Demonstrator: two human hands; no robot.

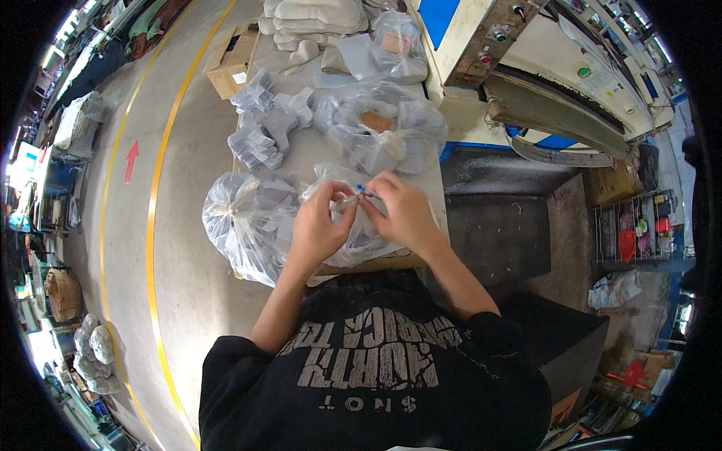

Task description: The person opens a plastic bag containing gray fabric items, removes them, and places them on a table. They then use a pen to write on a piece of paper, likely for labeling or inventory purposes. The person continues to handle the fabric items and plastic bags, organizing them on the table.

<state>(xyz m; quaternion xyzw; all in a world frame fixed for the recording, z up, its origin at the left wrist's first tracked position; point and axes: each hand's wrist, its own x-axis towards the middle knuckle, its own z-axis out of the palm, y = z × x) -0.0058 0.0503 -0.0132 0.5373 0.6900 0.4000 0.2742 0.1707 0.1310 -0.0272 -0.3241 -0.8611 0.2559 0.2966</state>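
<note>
The walkway (197,143) at left leaves room, but plastic bags (252,218) crowd the centre and a machine (579,68) blocks the upper right.

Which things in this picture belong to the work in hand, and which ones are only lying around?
Part of the work:
left hand
right hand
clear plastic bag below them
small blue item between them

Just lying about:
gathered plastic bag at left
another bag farther away
grey stacked pieces
cardboard box
</note>
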